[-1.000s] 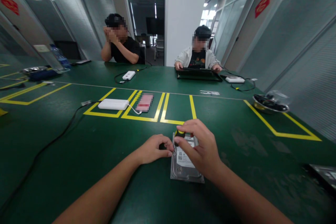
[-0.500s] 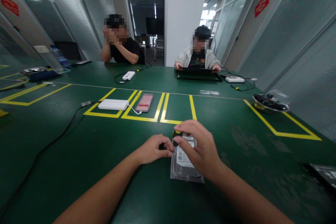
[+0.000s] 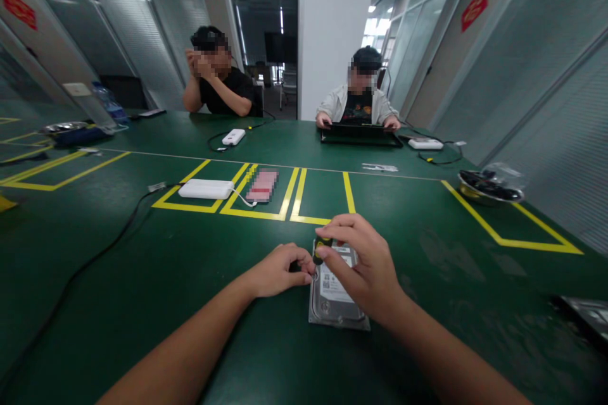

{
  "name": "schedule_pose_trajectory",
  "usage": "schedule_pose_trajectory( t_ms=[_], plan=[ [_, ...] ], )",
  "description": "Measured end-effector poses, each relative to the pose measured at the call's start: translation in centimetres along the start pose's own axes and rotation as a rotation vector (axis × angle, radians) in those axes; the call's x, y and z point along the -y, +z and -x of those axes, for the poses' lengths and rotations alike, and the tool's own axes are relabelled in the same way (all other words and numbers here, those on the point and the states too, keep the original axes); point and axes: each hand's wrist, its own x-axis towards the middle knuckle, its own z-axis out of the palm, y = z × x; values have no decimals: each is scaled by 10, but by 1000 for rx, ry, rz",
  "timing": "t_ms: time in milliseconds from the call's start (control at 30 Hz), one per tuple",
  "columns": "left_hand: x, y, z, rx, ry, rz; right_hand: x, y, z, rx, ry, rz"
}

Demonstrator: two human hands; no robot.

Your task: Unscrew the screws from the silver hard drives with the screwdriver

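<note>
Near the front middle of the green table [image 3: 142,278] lies a silver hard drive [image 3: 338,304], flat, label up, its far end just short of the yellow tape lines [image 3: 349,193]; over its far left corner we hold a small screwdriver [image 3: 323,244] with a yellow and black handle, roughly upright, tip down at the drive's left edge; our right hand [image 3: 365,272] is clamped on that handle, thumb and fingers closed around it, palm hanging above the label; our left hand [image 3: 278,271] rests on the table just beside the drive, fingers curled together, tips meeting at the tool's lower end; whether they pinch anything there we cannot tell. Beyond the tape sit a white power bank [image 3: 206,188] and a pink phone [image 3: 262,185], joined by a short white lead; a dark cable [image 3: 95,253] runs off to the left; a metal bowl [image 3: 489,190] stands well apart on the right. Across the table two people sit, one with hands at a black laptop [image 3: 360,134].
</note>
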Motion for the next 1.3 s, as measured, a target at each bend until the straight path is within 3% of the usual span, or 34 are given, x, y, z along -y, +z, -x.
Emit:
schedule_pose_trajectory(
  t_ms=[133, 333, 533, 1033, 1300],
  plan=[
    [0, 0, 0, 2, -8, -4, 1, 0, 0, 31, -28, -7],
    [-1, -1, 0, 2, -8, -10, 1, 2, 3, -42, 22, 46],
    [0, 0, 0, -1, 0, -3, 1, 1, 2, 51, -34, -8],
    [-6, -3, 0, -6, -21, -11, 1, 2, 2, -60, -29, 57],
    [-5, -2, 0, -9, -18, -21, 3, 2, 2, -51, -25, 69]
  ],
)
